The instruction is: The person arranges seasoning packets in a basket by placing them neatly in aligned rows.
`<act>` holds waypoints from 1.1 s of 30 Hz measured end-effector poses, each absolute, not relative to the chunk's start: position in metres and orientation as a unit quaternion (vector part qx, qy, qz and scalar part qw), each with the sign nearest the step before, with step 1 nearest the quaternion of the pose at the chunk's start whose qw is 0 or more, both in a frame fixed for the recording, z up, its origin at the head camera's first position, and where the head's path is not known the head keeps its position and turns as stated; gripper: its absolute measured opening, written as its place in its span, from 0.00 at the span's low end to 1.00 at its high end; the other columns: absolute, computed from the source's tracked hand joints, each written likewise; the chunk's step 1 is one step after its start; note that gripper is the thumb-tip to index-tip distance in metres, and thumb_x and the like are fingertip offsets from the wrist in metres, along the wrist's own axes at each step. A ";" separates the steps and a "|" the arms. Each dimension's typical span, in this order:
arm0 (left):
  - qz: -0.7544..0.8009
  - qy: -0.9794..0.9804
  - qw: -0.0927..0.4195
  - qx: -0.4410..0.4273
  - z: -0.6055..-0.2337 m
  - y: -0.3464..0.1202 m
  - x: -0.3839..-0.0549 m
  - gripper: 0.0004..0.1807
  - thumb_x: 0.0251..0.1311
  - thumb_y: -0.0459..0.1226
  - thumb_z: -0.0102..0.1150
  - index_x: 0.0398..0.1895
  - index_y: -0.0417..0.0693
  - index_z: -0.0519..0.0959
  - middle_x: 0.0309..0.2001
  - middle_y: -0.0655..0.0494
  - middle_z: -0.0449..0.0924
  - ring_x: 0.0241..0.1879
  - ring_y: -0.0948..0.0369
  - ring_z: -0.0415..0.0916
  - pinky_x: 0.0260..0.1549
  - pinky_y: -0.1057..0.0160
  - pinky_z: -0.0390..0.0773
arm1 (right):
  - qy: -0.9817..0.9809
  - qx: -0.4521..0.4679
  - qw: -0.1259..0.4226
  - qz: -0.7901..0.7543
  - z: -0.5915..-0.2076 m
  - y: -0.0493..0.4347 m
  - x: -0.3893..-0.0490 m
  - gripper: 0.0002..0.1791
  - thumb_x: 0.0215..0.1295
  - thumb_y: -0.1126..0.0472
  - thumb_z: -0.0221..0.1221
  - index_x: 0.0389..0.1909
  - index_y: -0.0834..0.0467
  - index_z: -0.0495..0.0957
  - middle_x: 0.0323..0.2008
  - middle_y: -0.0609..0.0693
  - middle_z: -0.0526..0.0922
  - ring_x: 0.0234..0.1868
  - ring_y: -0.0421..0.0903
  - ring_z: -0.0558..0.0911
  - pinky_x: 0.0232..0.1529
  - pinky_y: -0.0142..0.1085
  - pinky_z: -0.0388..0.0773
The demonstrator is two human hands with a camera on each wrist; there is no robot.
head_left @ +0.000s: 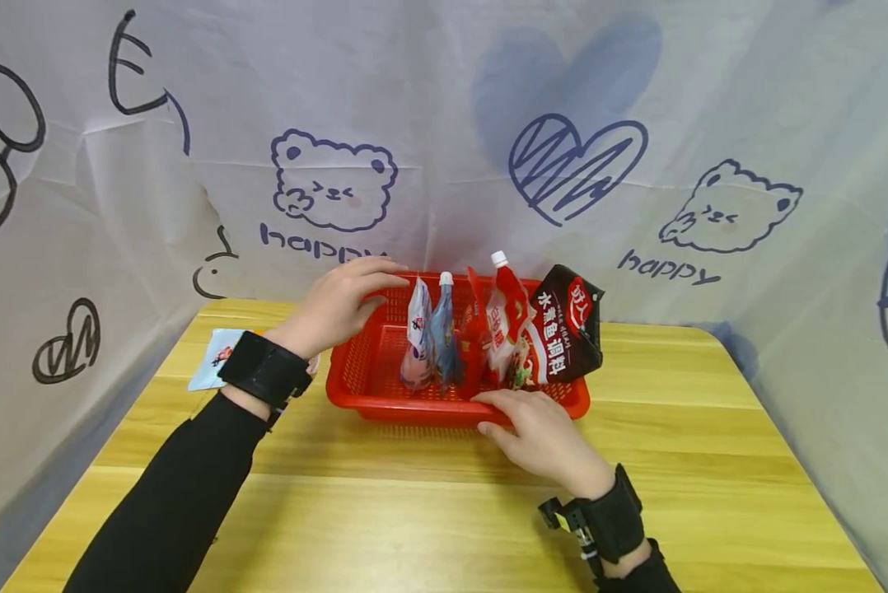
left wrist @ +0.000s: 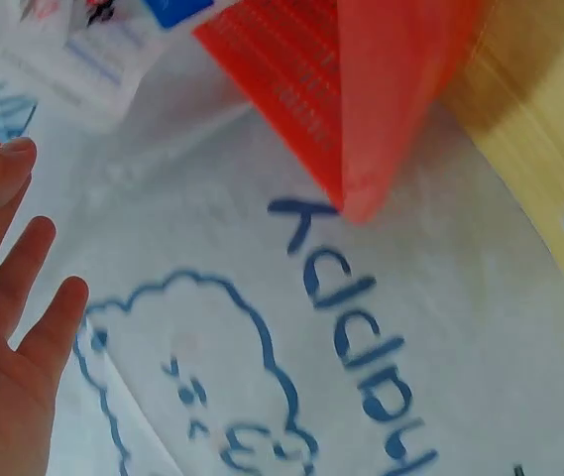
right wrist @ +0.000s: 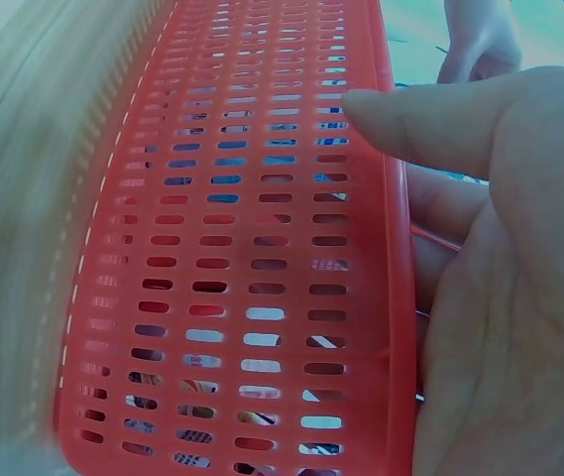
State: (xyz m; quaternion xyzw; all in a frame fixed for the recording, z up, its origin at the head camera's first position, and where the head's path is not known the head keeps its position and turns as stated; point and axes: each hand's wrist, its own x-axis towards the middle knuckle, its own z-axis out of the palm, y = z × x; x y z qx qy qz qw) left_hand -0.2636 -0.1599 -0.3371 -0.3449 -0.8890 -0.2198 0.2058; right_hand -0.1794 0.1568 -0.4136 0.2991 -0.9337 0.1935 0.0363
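Observation:
A red slotted plastic basket [head_left: 385, 403] stands on the wooden table. My right hand [head_left: 536, 432] grips its front rim; in the right wrist view the thumb [right wrist: 420, 121] lies outside the wall and the other fingers go over the rim. At the back left corner, my left hand [head_left: 343, 301] hovers with loosely bent fingers, holding nothing in the left wrist view. Inside the basket, from left to right, stand a white-and-pink pouch [head_left: 417, 346], a blue pouch [head_left: 444, 333] with a white cap, a red pouch [head_left: 474, 329], a white-capped red pouch [head_left: 514, 309] and a black seasoning packet [head_left: 563, 329], tilted over the right rim.
A pale blue-and-white packet [head_left: 208, 371] lies on the table [head_left: 385, 511] left of the basket, partly hidden behind the left wrist. White cloth [head_left: 444, 99] with drawn bears and hearts hangs close behind the basket and along both sides.

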 end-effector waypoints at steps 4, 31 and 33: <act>-0.250 -0.879 0.240 -0.327 -0.338 -0.184 -0.260 0.23 0.61 0.19 0.64 0.59 0.38 0.83 0.63 0.42 0.80 0.66 0.45 0.73 0.65 0.43 0.74 | -0.933 0.300 0.040 0.196 -0.414 0.157 -0.180 0.18 0.72 0.57 0.65 0.61 0.54 0.83 0.55 0.50 0.87 0.55 0.52 0.86 0.58 0.50 0.79; -0.201 -0.972 -0.037 -0.113 -0.447 -0.288 -0.259 0.48 0.54 0.37 0.77 0.74 0.28 0.63 0.70 0.25 0.66 0.66 0.33 0.68 0.66 0.33 0.67 | -0.932 0.297 0.043 0.203 -0.415 0.157 -0.180 0.17 0.72 0.55 0.65 0.59 0.52 0.84 0.53 0.48 0.88 0.49 0.48 0.86 0.53 0.49 0.80; -0.185 -0.977 -0.026 -0.105 -0.452 -0.285 -0.261 0.45 0.55 0.36 0.74 0.73 0.28 0.64 0.68 0.26 0.69 0.62 0.35 0.71 0.63 0.35 0.71 | -0.933 0.295 0.043 0.202 -0.414 0.157 -0.180 0.17 0.72 0.55 0.65 0.59 0.52 0.84 0.54 0.48 0.88 0.51 0.49 0.86 0.54 0.49 0.80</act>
